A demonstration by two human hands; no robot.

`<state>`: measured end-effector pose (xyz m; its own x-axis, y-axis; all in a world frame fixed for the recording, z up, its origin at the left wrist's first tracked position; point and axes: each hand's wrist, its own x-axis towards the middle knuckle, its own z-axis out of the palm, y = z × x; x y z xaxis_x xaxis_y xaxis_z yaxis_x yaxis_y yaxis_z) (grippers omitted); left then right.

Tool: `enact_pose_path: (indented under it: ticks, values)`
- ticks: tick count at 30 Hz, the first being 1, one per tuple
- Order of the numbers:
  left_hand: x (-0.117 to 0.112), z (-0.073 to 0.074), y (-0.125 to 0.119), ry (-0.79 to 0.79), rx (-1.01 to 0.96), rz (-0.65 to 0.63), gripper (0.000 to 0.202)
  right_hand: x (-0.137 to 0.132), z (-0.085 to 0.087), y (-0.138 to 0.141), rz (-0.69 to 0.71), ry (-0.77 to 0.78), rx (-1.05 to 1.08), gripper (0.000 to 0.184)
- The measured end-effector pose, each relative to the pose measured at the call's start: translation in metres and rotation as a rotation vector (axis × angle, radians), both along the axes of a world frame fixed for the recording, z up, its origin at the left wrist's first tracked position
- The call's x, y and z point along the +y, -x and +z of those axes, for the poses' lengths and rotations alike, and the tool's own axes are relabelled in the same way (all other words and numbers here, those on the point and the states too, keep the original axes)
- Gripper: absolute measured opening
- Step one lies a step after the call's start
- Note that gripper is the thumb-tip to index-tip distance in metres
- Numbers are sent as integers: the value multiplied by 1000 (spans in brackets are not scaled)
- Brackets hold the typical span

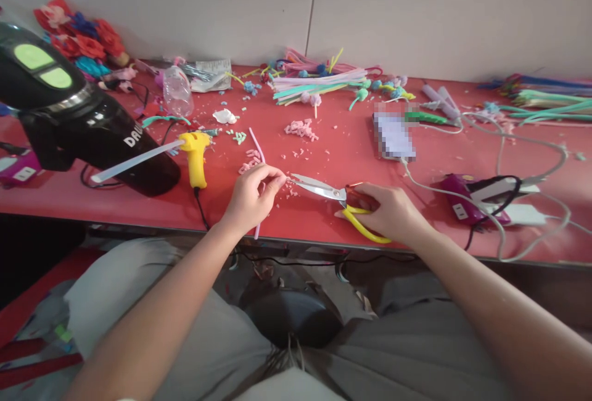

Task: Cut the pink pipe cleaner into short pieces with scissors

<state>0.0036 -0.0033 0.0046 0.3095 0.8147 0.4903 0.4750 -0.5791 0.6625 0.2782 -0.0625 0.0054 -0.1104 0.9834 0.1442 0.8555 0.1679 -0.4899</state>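
Observation:
My left hand point(256, 194) is closed in a pinch, thumb and forefinger together at the scissor tips. What sits between them is too small to make out. The yellow-handled scissors point(319, 187) are in my right hand point(393, 213), fingers round the handles and blades pointing left. A lilac pipe cleaner point(257, 145) runs behind my left hand, and a similar length shows below it by the table edge. Cut pink pieces point(251, 160) lie just behind that hand. A larger pile of pink pieces point(301, 129) is farther back, with crumbs scattered under the blades.
A yellow glue gun point(197, 160) with a glue stick stands left, beside a large black appliance point(97, 117). Pipe cleaner bundles point(319, 85) lie at the back. A blurred phone point(394, 134), white cables and a purple power strip point(456, 198) occupy the right of the red table point(351, 154).

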Motion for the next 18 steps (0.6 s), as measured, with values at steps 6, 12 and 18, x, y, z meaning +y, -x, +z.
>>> enact_pose_path:
  ticks: [6,12,18]
  values:
    - [0,-1,-1,-3,-8,-20,13,2,-4,-2,-18,-22,-30,49]
    - [0,-1,0,11,-14,-17,14,3,-1,0,-23,-13,-55,52]
    - [0,-1,0,25,-24,-15,14,3,-1,0,-20,-18,-61,54]
